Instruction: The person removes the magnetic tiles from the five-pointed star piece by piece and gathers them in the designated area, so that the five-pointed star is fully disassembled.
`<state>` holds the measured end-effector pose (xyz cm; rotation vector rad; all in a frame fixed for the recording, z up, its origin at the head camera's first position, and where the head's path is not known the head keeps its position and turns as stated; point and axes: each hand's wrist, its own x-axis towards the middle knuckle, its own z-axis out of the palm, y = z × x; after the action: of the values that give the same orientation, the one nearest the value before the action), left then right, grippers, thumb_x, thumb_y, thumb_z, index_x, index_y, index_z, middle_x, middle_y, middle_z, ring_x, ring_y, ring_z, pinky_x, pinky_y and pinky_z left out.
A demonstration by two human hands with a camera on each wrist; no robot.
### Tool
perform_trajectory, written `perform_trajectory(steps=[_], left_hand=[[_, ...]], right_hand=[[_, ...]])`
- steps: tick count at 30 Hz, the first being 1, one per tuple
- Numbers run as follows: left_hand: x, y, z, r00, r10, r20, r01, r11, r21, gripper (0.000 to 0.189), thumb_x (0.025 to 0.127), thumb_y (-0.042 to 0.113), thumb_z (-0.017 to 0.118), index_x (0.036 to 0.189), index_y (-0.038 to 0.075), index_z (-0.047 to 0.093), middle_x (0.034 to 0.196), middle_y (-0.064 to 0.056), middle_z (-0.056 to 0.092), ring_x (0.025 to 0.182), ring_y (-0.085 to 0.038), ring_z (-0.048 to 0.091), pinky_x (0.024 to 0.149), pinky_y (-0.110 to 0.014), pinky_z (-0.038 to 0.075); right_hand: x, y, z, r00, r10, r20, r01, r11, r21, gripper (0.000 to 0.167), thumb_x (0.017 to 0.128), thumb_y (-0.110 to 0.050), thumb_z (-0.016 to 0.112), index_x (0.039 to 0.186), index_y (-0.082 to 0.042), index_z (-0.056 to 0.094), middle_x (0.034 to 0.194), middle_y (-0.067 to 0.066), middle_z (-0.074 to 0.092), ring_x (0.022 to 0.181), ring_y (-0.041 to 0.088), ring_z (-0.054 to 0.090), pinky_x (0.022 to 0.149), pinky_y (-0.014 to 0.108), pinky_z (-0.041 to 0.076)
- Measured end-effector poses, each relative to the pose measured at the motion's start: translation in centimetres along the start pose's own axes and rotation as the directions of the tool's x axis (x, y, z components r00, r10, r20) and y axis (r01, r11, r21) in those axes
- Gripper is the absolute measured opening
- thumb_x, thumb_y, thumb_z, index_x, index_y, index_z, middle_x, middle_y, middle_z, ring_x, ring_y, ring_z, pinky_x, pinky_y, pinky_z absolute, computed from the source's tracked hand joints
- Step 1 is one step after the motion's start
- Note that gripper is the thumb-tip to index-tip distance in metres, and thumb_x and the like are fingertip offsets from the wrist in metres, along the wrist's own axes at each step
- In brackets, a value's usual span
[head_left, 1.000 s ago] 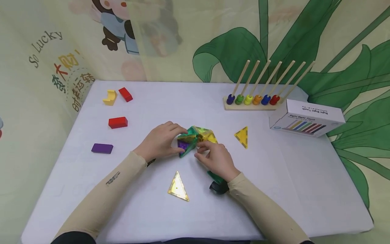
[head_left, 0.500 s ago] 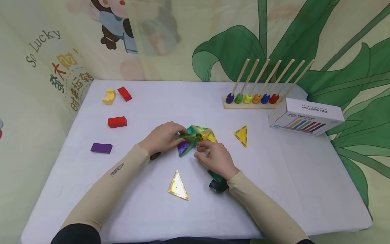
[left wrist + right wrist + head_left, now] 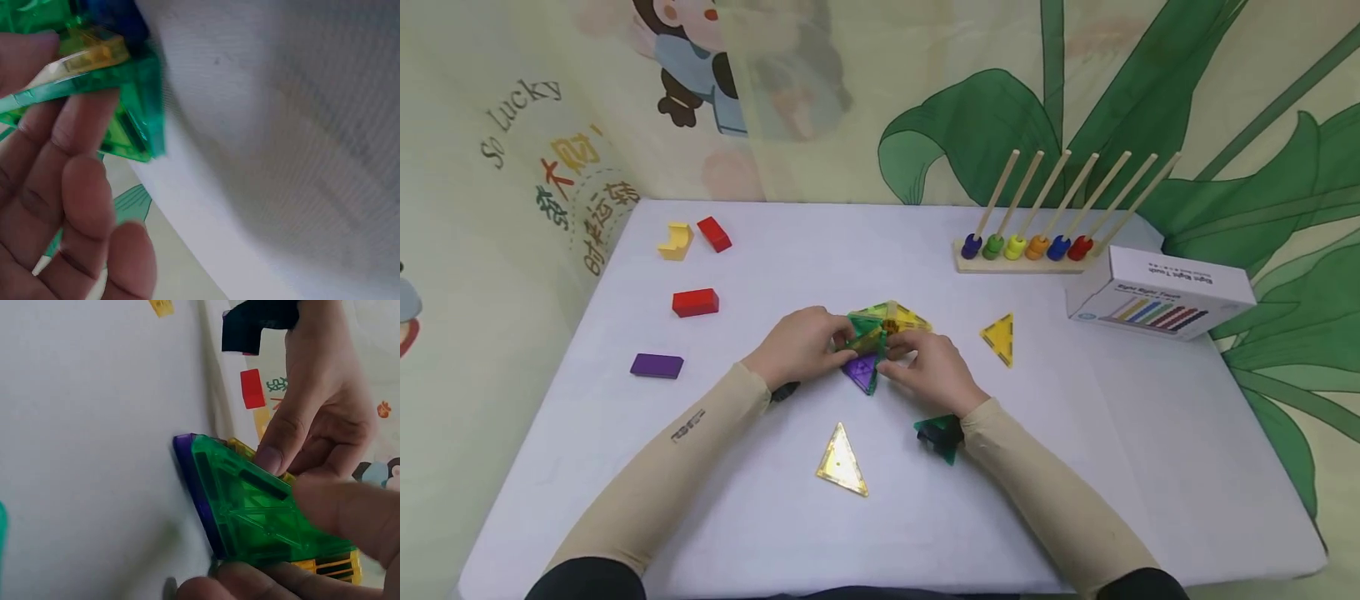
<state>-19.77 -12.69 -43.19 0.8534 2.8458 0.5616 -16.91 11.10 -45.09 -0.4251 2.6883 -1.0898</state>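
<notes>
Translucent magnetic tiles form a small cluster mid-table, between the two hands. My left hand (image 3: pixel 805 346) pinches a yellow tile (image 3: pixel 867 342) together with a green tile (image 3: pixel 81 84), thumb on one side and fingers on the other. From the right, my right hand (image 3: pixel 938 367) grips a green triangular tile (image 3: pixel 256 512) between thumb and fingers. A purple tile (image 3: pixel 861 372) lies low at the near side of the cluster, its edge running along the green triangle's edge in the right wrist view. More yellow tiles (image 3: pixel 912 319) spread behind; the fingers hide part of the cluster.
Loose yellow triangles lie in front (image 3: pixel 841 465) and to the right (image 3: pixel 1000 340). A green tile (image 3: pixel 951 454) shows by the right wrist. Red blocks (image 3: pixel 696 302) and a purple block (image 3: pixel 657 366) sit left. A peg rack (image 3: pixel 1022 265) and white box (image 3: pixel 1157 292) stand back right.
The green and yellow tiles have turned between the hands, and more purple shows. My right hand has shifted up a little, its thumb now at the green tile, uncovering the tile by its wrist.
</notes>
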Motion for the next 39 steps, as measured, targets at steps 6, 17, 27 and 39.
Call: perform_trajectory(steps=[6, 17, 27, 39], left_hand=[[-0.3, 0.3, -0.2, 0.996, -0.092, -0.006, 0.092, 0.996, 0.001, 0.022, 0.09, 0.031, 0.081, 0.1, 0.012, 0.075, 0.086, 0.0, 0.076, 0.084, -0.017, 0.068, 0.08, -0.038, 0.059], [0.1, 1.0, 0.0, 0.982, -0.187, -0.021, 0.184, 0.976, -0.119, 0.028, 0.088, 0.032, 0.082, 0.099, 0.007, 0.075, 0.074, 0.003, 0.077, 0.071, -0.012, 0.071, 0.074, -0.037, 0.056], [0.8, 1.5, -0.1, 0.975, -0.223, -0.011, 0.22, 0.97, -0.105, 0.036, 0.086, 0.035, 0.085, 0.102, 0.005, 0.078, 0.074, 0.0, 0.077, 0.069, -0.012, 0.07, 0.07, -0.034, 0.057], [0.9, 1.4, -0.2, 0.975, -0.222, -0.017, 0.219, 0.969, -0.112, 0.027, 0.085, 0.032, 0.085, 0.094, 0.007, 0.079, 0.068, 0.002, 0.072, 0.062, -0.012, 0.061, 0.065, -0.029, 0.05]], right_hand=[[1.6, -0.3, -0.2, 0.998, 0.015, 0.061, -0.017, 0.999, 0.032, 0.05, 0.091, -0.037, 0.08, 0.13, -0.006, 0.071, 0.112, 0.006, 0.08, 0.082, 0.014, 0.073, 0.073, 0.029, 0.058], [2.7, -0.9, -0.3, 1.0, 0.029, 0.005, -0.029, 0.999, 0.016, 0.032, 0.096, -0.025, 0.072, 0.121, -0.006, 0.076, 0.103, 0.01, 0.081, 0.069, 0.013, 0.073, 0.06, 0.027, 0.056], [2.6, -1.4, 0.2, 0.993, 0.073, -0.09, -0.083, 0.991, -0.106, 0.027, 0.094, -0.027, 0.075, 0.113, -0.01, 0.08, 0.096, 0.004, 0.082, 0.095, 0.023, 0.072, 0.087, 0.04, 0.051], [0.6, -0.3, -1.4, 0.983, 0.156, -0.094, -0.152, 0.987, 0.045, 0.029, 0.095, -0.021, 0.073, 0.116, -0.002, 0.077, 0.096, 0.013, 0.082, 0.05, 0.013, 0.065, 0.051, 0.026, 0.052]])
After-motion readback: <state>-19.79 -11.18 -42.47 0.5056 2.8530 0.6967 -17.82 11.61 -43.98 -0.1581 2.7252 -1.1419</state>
